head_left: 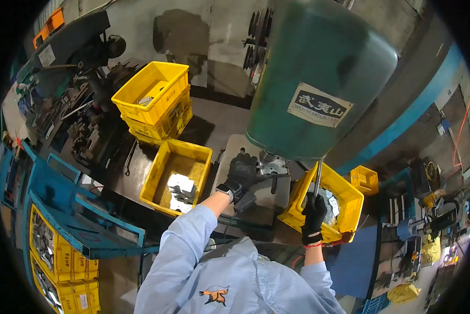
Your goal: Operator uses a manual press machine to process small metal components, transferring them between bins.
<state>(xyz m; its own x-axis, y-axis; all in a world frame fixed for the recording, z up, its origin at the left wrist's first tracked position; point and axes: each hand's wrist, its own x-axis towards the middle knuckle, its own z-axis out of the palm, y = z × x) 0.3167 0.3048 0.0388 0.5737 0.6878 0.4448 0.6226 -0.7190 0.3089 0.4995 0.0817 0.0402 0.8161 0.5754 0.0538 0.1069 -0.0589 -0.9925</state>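
My left hand (242, 170), in a dark glove, is on the drill press table (235, 144), beside a small metal fixture (273, 166) under the green machine head (324, 78). Its fingers look curled. A dark bar (269, 178) lies at its thumb side, but I cannot make out what the fingers hold. My right hand (314, 213), black-gloved, is closed around the lower end of a metal lever (318, 178) that hangs from the right of the head. Below that hand and lever is a yellow bin (350, 196) with shiny metal pieces (329, 206).
Left of the table, another yellow bin (162, 170) contains metal blocks (181, 188). Stacked yellow bins (151, 99) stand behind it. A blue metal frame (62, 209) is at the left, above more filled bins (62, 259). A small yellow bin (364, 180) sits at the right.
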